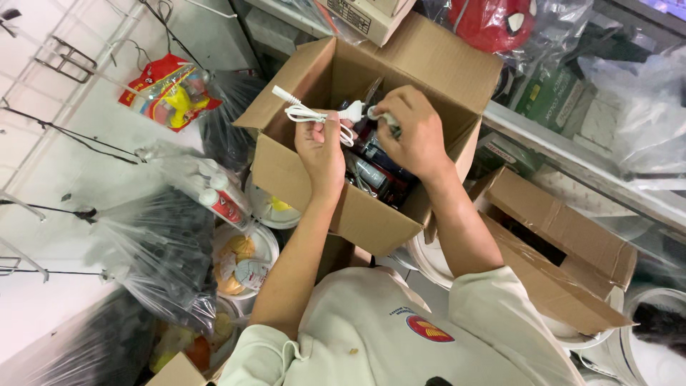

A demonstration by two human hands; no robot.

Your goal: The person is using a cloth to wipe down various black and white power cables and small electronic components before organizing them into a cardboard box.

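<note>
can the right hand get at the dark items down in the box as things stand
Probably not right away. The right hand is over the open box, just above the dark items, with no flap in the way, but its grip is taken up with the white cable, shared with the left hand.

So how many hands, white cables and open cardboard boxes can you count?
Hands: 2, left hand and right hand
White cable: 1, held by both
Open cardboard boxes: 2, the box under the hands and a side box
Total: 5
</note>
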